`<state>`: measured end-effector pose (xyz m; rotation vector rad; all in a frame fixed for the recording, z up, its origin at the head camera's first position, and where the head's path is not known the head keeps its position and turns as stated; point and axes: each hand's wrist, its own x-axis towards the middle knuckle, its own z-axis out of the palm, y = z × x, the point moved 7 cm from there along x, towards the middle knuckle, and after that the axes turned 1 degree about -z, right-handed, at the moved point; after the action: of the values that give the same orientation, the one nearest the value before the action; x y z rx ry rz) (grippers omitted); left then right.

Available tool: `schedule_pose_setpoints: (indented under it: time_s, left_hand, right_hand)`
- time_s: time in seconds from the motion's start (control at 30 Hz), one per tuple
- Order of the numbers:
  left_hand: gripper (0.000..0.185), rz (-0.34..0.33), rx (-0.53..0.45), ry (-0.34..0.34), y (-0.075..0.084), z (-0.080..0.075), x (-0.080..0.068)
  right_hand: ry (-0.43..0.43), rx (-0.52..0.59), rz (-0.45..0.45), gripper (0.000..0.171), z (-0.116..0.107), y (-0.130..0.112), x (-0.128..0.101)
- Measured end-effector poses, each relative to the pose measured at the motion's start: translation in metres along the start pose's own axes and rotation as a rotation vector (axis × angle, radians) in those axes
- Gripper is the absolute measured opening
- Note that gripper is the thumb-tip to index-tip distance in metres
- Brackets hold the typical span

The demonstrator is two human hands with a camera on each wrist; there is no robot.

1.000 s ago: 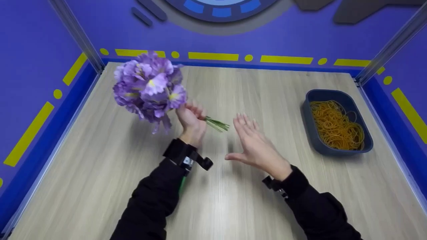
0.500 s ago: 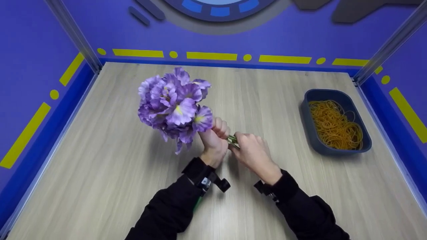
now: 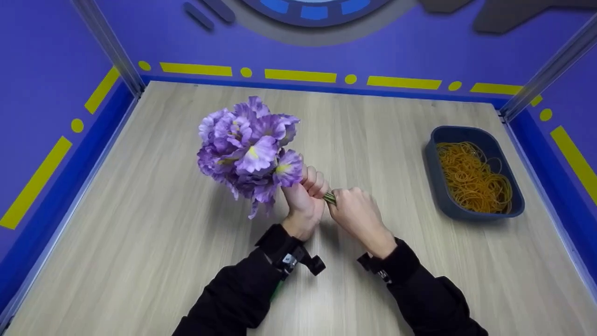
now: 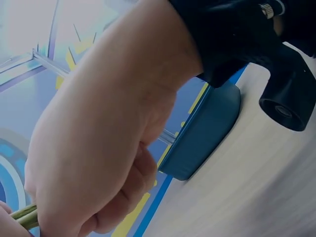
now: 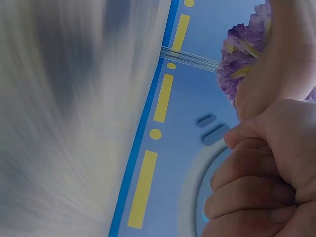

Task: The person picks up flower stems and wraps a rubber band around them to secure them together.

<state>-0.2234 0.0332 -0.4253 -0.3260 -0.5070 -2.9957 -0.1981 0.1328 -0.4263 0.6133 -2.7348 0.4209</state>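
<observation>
Right now the left hand [image 3: 304,198] squeezes the purple flowers [image 3: 247,151] by their stems [image 3: 329,198], and the right hand [image 3: 355,215] pinches the stem ends. If 1 hand pulls too hard, I think stems could slip out.

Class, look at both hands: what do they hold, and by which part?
Both hold the bunch of purple flowers by its green stems: the left hand just under the blooms, the right hand lower, at the stem ends.

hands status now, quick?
Left hand: grips the bouquet stems.
Right hand: curled round the stem ends.
</observation>
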Motion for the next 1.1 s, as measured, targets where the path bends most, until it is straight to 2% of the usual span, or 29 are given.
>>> schedule_pose_setpoints:
  time_s: [0.27, 0.57, 0.77, 0.9, 1.0, 1.1]
  left_hand:
    - [0.064, -0.053, 0.013, 0.126, 0.000, -0.014, 0.004]
    - [0.041, -0.088, -0.057, 0.094, 0.007, -0.013, 0.014]
    - [0.036, -0.091, -0.030, 0.088, 0.010, -0.012, 0.015]
    - [0.020, -0.100, -0.018, 0.094, 0.012, -0.011, 0.015]
    - [0.030, -0.109, -0.046, 0.096, 0.014, -0.010, 0.016]
    - [0.036, -0.103, -0.088, 0.100, 0.015, -0.011, 0.016]
  right_hand:
    - [-0.069, -0.007, 0.008, 0.041, 0.008, 0.006, 0.000]
    - [-0.127, 0.013, 0.053, 0.051, 0.006, 0.013, 0.002]
    - [-0.149, 0.004, 0.057, 0.052, 0.002, 0.012, 0.001]
    - [-0.166, 0.041, 0.055, 0.047, 0.000, 0.008, -0.001]
    - [-0.161, 0.059, 0.052, 0.042, -0.002, 0.004, -0.002]
    - [-0.118, 0.042, 0.038, 0.038, -0.005, 0.000, -0.004]
